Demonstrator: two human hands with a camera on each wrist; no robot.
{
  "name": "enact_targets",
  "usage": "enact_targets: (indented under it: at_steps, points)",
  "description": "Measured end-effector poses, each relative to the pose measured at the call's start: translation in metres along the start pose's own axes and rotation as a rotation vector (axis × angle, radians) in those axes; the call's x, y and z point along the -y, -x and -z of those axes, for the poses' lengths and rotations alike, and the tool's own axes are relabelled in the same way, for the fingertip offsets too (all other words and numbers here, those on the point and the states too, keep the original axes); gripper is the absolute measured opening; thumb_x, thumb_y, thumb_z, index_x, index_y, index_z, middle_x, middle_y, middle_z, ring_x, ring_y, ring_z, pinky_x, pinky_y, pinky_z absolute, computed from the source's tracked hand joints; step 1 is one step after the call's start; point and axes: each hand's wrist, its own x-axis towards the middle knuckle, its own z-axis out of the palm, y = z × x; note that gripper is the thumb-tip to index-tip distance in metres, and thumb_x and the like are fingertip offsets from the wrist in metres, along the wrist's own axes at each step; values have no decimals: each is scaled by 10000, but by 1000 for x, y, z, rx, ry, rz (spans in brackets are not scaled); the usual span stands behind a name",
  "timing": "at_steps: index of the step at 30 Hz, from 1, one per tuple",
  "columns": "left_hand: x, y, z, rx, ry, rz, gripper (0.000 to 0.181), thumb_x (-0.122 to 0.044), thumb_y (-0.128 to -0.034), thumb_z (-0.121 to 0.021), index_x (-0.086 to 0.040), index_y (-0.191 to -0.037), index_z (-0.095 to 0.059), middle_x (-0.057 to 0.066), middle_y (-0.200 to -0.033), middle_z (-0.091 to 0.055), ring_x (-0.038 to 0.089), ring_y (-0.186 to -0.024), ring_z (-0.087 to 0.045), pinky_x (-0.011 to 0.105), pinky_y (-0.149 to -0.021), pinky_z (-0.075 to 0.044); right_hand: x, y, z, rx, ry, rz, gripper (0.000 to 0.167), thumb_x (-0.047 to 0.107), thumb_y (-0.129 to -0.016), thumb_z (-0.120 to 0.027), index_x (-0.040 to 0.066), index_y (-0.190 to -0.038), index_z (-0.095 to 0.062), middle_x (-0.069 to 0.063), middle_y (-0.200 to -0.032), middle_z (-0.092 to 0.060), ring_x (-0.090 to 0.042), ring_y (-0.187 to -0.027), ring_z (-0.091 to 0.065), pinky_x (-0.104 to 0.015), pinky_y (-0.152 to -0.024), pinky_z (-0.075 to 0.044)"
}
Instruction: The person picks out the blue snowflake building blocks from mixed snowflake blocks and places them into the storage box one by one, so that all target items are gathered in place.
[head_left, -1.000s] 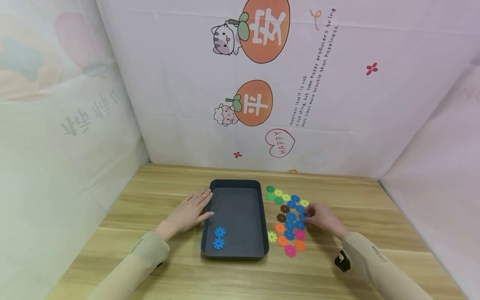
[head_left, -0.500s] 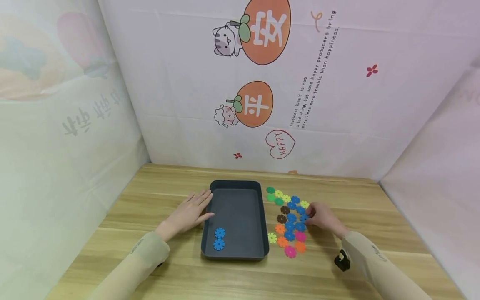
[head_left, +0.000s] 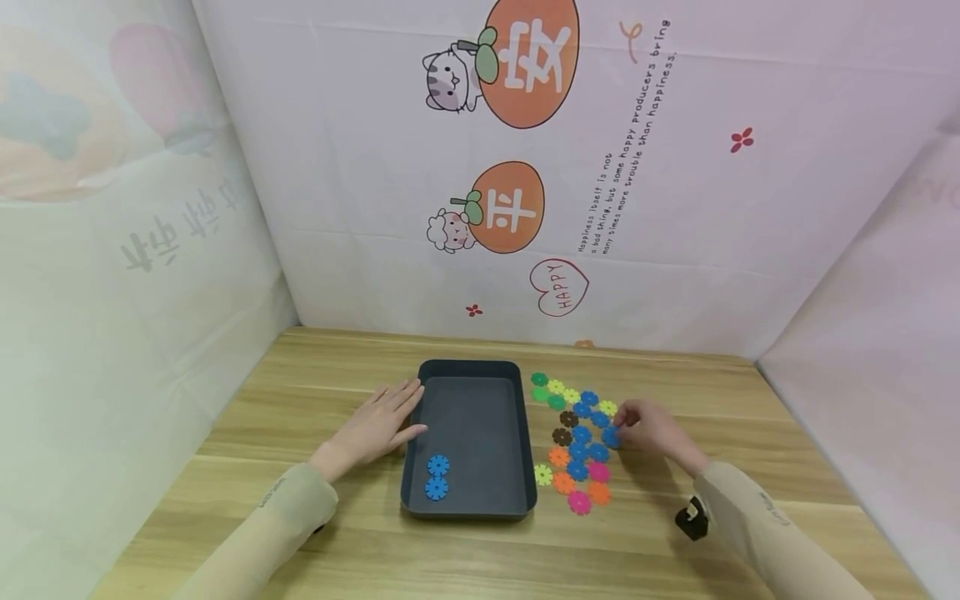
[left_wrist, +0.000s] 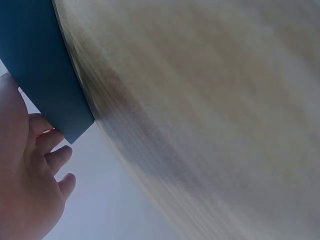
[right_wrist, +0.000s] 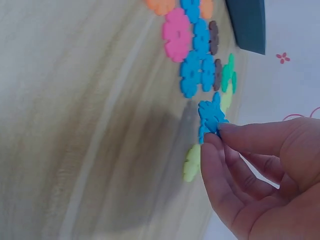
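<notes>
Blue disc [right_wrist: 212, 113] — right hand [head_left: 651, 427] pinching; left hand [head_left: 378, 423] against tray [head_left: 480, 437].

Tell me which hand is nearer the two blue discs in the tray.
Left. The left hand touches the tray on its left, close to the blue discs; the right hand is past the tray's right side, pinching another blue disc.

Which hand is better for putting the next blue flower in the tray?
Right, I think. The right hand pinches a blue flower, right of the tray. The left hand rests at the tray's left edge, holding no flower.
</notes>
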Motion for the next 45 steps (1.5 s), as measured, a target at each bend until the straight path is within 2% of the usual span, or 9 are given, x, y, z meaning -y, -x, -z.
enact_targets:
  at_steps: [7,12,18,24,31,39,45]
  points:
    - [0,0,0,-2,1,-1,721,-503,-1021,-463,-34,-1548,-317,153,-1630,-289,345,-1503,-308,566,-1234,-238,20,-5,7,24,-59,-42,133,54,-890,-664,-32,-991,-654,-140,-921,-669,-189,-744,-616,-308,-632,-548]
    - [0,0,1,-5,1,-2,714,-499,-1023,-462,-38,-1549,-319,147,-1630,-290,340,-1505,-307,558,-1237,-236,40,-14,7,41,-58,5,131,96,-910,-666,3,-1001,-651,-132,-954,-689,-208,-756,-659,-351,-661,-568]
    - [0,0,0,-5,6,-2,714,-501,-1024,-457,-37,-1548,-320,148,-1630,-292,342,-1505,-306,559,-1237,-236,73,-28,0,58,-59,34,123,98,-905,-680,21,-1000,-660,-116,-947,-684,-210,-763,-660,-342,-670,-571]
    - [0,1,0,-2,4,-5,717,-500,-1023,-461,-32,-1548,-319,154,-1629,-290,346,-1504,-305,563,-1234,-239,102,-43,-15,91,-91,94,106,64,-895,-679,6,-983,-668,-133,-939,-703,-210,-746,-684,-323,-677,-597]
    - [1,0,-1,8,0,0,735,-535,-1024,-427,-57,-1563,-285,130,-1643,-262,322,-1517,-285,550,-1245,-226,129,-55,-40,124,-141,166,82,41,-901,-680,7,-975,-682,-138,-916,-707,-298,-796,-731,-395,-734,-632]
    - [0,-1,0,9,-1,-8,726,-516,-1023,-447,-43,-1555,-304,153,-1633,-281,336,-1508,-301,564,-1237,-232,153,-67,-70,208,-243,171,52,-28,-894,-670,-53,-940,-665,-185,-884,-708,-313,-777,-730,-427,-752,-634]
    - [2,-1,0,14,-12,5,730,-534,-1022,-435,-59,-1559,-299,132,-1638,-273,324,-1511,-298,555,-1241,-232,167,-73,-95,228,-226,162,39,-25,-880,-691,-32,-917,-682,-136,-846,-702,-276,-740,-729,-399,-732,-637]
